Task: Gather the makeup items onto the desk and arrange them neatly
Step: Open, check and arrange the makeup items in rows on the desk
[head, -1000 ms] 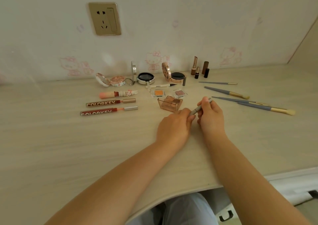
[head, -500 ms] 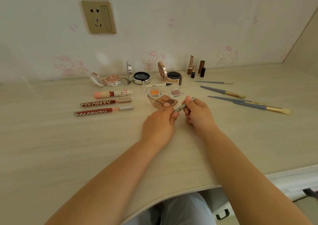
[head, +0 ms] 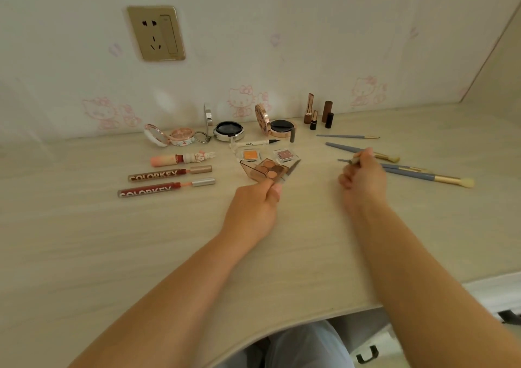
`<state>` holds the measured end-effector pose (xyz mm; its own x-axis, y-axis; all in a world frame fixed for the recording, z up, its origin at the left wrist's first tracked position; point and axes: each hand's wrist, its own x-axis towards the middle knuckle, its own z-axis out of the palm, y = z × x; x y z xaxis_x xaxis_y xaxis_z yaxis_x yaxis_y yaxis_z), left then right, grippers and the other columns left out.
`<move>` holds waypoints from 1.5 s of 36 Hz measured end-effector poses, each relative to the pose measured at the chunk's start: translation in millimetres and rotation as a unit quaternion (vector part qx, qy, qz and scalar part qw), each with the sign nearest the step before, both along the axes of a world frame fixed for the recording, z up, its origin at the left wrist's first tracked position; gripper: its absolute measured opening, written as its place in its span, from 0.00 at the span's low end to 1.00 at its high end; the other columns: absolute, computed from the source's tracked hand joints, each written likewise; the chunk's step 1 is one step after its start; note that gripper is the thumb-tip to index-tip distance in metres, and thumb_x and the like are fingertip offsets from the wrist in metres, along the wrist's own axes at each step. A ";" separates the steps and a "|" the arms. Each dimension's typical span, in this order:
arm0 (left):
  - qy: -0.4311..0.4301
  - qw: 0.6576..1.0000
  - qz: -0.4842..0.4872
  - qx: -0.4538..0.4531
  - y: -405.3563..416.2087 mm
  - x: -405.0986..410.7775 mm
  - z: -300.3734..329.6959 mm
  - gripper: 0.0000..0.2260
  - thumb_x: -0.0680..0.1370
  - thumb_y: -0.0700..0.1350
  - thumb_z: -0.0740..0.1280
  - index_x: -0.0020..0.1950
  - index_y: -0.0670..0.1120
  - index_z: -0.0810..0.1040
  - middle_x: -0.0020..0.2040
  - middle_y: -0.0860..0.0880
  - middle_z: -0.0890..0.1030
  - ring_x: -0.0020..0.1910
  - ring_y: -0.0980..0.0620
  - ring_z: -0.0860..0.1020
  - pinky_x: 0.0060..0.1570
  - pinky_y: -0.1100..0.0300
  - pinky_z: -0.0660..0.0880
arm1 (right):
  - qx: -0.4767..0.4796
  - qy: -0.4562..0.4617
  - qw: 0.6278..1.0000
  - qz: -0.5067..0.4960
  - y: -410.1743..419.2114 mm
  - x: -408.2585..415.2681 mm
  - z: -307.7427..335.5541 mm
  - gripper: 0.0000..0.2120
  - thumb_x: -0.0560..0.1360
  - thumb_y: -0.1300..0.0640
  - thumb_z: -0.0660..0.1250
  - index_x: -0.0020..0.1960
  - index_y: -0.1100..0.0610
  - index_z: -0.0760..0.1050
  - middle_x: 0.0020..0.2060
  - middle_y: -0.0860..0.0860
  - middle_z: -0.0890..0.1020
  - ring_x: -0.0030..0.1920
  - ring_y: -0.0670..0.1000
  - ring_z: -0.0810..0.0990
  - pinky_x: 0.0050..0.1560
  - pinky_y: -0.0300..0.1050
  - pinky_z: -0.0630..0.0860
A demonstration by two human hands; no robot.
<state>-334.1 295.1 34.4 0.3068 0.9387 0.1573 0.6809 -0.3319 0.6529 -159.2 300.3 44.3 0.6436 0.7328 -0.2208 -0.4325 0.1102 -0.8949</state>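
The two hands sit apart on the pale wood-grain desk [head: 84, 241]. The left hand [head: 253, 207] pinches a thin grey pencil [head: 290, 170] between thumb and fingers; its shaft slants up and to the right, beside a clear brown-tinted eyeshadow palette [head: 263, 170] with faceted pans of tan and brown. The right hand [head: 363, 176] has its fingers curled round a small slim grey piece [head: 353, 160], possibly a cap, though it is too small to be sure.

Under and beyond the right hand lie four long brushes with blue-grey handles and gold ferrules: a thin one [head: 348, 136] at the back, a second [head: 344, 148] crossing behind the fingers, and two [head: 417, 173] fanned out to the right, the nearest ending in a pale fluffy head.

Behind the palette are two small square clear pans, one orange [head: 250, 155] and one mauve [head: 284, 154], and a white eyeliner pen [head: 252, 143] lying crosswise. A short grey cylinder [head: 292, 135] stands near it.

Along the wall stand three round open compacts: a pink floral one [head: 180, 138] with a white lid, a silver one [head: 228, 131] with a dark glossy centre, and a rose-gold one [head: 282, 129]. To their right four upright lipstick-like tubes [head: 318, 114] cluster together, brown, gold and black.

On the left lie three tubes in parallel: a peach one [head: 180, 158] with a small bunny figure on its cap, and two dark red glosses [head: 166, 180] with metallic caps and white lettering.

A gold-coloured wall socket [head: 156, 33] sits on wallpaper printed with faint pink cartoon cats.
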 end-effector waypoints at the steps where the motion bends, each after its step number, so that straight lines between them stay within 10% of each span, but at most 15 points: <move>1: -0.006 1.000 0.006 0.007 -1.0 0.0 1.1 0.15 0.82 0.50 0.53 0.47 0.43 0.74 0.38 0.47 0.75 0.38 0.47 0.73 0.39 0.53 0.69 | 0.020 0.015 1.000 0.000 -2.0 7.2 0.6 0.19 0.82 0.51 0.52 0.34 0.54 0.65 0.22 0.46 0.62 0.21 0.43 0.59 0.20 0.35 0.59; 11: -0.110 0.992 -0.012 0.062 4.3 59.0 4.0 0.13 0.81 0.49 0.55 0.45 0.43 0.73 0.43 0.47 0.80 0.42 0.49 0.78 0.45 0.47 0.74 | 0.032 -0.081 0.996 0.005 0.5 10.6 -8.5 0.16 0.81 0.54 0.55 0.36 0.55 0.71 0.26 0.49 0.67 0.25 0.45 0.63 0.27 0.39 0.62; 30: 0.017 0.997 -0.040 0.068 40.1 19.5 -8.8 0.12 0.80 0.48 0.59 0.50 0.43 0.79 0.50 0.47 0.77 0.51 0.49 0.74 0.50 0.53 0.70 | -0.050 -0.194 0.979 0.047 7.3 5.7 -7.2 0.08 0.77 0.58 0.61 0.47 0.56 0.79 0.35 0.50 0.77 0.36 0.46 0.73 0.38 0.39 0.73; 39: 0.100 0.988 -0.082 0.089 42.6 -20.6 -9.3 0.13 0.78 0.51 0.63 0.60 0.52 0.78 0.54 0.53 0.74 0.51 0.56 0.72 0.47 0.64 0.65 | -0.144 -0.418 0.884 0.149 18.6 2.2 -12.8 0.08 0.76 0.55 0.65 0.54 0.48 0.77 0.50 0.45 0.81 0.51 0.46 0.78 0.58 0.42 0.74; 54: 0.120 0.978 -0.076 0.154 45.2 -34.1 -12.3 0.09 0.76 0.50 0.66 0.54 0.52 0.80 0.54 0.54 0.77 0.55 0.52 0.74 0.50 0.54 0.72 | -0.177 -0.581 0.759 0.237 37.1 -10.4 -10.9 0.07 0.75 0.50 0.66 0.52 0.46 0.78 0.48 0.43 0.73 0.49 0.43 0.70 0.48 0.41 0.68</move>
<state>-368.2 340.3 22.0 0.5018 0.7988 0.3318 0.7298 -0.5969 0.3334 -169.6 337.4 33.4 0.2370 0.9698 0.0569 0.7541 -0.1468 -0.6401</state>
